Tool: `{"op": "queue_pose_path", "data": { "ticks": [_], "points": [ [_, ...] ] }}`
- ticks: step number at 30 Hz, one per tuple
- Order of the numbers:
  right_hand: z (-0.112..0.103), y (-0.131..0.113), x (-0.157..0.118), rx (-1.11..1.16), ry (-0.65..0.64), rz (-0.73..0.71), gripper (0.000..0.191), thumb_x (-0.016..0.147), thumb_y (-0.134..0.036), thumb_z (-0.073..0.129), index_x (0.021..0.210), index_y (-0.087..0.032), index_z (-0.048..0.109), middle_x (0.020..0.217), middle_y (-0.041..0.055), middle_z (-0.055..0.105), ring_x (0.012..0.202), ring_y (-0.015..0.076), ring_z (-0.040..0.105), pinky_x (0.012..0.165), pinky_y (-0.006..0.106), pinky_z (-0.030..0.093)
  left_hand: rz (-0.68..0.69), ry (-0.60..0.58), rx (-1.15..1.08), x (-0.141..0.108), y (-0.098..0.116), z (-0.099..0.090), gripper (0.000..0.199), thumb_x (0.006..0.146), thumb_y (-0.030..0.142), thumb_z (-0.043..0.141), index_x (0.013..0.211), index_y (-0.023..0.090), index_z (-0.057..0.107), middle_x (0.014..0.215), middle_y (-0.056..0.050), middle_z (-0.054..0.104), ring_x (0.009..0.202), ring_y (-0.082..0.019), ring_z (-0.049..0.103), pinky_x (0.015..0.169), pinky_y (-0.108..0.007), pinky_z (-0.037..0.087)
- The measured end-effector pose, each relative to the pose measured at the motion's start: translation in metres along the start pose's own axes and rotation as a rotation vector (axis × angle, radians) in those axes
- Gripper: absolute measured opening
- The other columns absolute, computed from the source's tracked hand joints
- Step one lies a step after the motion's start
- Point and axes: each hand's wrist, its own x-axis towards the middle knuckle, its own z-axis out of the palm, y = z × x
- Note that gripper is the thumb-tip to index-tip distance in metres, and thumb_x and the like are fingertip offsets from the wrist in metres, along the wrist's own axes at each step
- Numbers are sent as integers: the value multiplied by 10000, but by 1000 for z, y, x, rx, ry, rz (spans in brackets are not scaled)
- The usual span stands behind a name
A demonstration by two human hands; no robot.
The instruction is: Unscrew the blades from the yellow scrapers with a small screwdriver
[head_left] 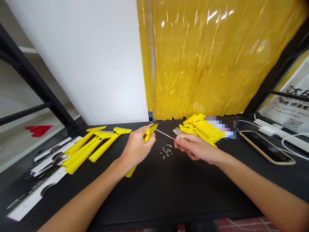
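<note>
My left hand (139, 143) is wrapped round a yellow scraper (151, 129), its head tilted up and its handle end showing below my wrist. In my right hand (194, 146) is a screwdriver (164, 133) with a red handle end and a thin metal shaft. The shaft's tip points left and meets the scraper head, or comes very near it; I cannot tell which. Below and between my hands lies a loose cluster of small screws and nuts (167, 151) on the black table (169, 196).
Several yellow scrapers (101, 141) lie at the left, partly over black-and-white packages (38, 193). More yellow scraper parts (202, 127) are piled behind my right hand. A phone (266, 147) and white cables (293, 138) lie at the right. Yellow plastic strips (217, 61) hang behind the table.
</note>
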Motion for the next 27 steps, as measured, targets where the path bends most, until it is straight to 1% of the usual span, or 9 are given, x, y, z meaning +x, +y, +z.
{"op": "queue_pose_path", "data": {
  "ticks": [2,5,7,9,12,15,21,24,27],
  "points": [
    [-2,2,1,232,-127,86,389,955,-579,542,853,-204,550,604,-96,297,457,60,165,376,189,108,151,22,41,0,-2,-1,332,905,221,578,1214,180,690,1019,-76,733,868,-191,674,820,-304,524],
    [-2,3,2,361,-238,78,387,968,-588,517,847,-220,504,578,-112,209,476,79,84,367,198,90,243,25,32,-2,-6,1,431,923,212,570,1349,194,631,1093,-89,719,938,-198,666,895,-320,510],
    [0,4,2,225,-163,-53,403,988,-575,483,788,-227,458,569,-103,232,457,82,129,365,208,134,264,59,1,-3,-6,1,434,927,219,574,1357,202,629,1128,-99,715,967,-205,663,922,-332,502],
    [5,5,2,-84,33,-273,413,1017,-528,448,741,-220,447,588,-68,344,474,93,288,413,223,251,257,81,-43,-3,-4,0,427,919,221,586,1342,203,640,1154,-105,714,992,-213,662,933,-336,498],
    [10,11,3,-615,336,-524,332,1042,-415,442,807,-205,545,698,3,548,617,144,519,564,274,375,128,63,-111,-3,0,-1,294,903,265,610,1167,193,719,988,-81,740,876,-209,677,795,-294,523],
    [9,19,6,-859,486,-583,236,1033,-388,483,949,-207,609,836,52,672,698,192,620,622,307,402,-70,-28,-159,-3,2,-1,210,911,336,595,807,180,690,643,-19,652,590,-157,605,555,-239,459],
    [8,19,7,-627,501,-520,244,1062,-354,409,999,-235,613,800,16,678,682,175,631,616,296,435,-275,-143,-329,-3,5,2,271,903,383,598,724,180,580,506,36,555,383,-99,476,432,-223,376],
    [14,15,3,-563,591,-601,149,1027,-319,494,1101,-231,588,721,-15,606,592,147,564,574,280,432,-400,-219,-557,-4,9,5,227,893,350,594,765,163,610,477,39,528,347,-90,439,403,-218,336],
    [16,12,-1,-567,611,-713,133,980,-286,579,1100,-228,584,828,5,638,646,136,587,603,266,466,-513,-312,-701,-5,11,11,240,889,337,592,773,137,657,447,25,507,336,-73,403,382,-201,271]
  ]
}}
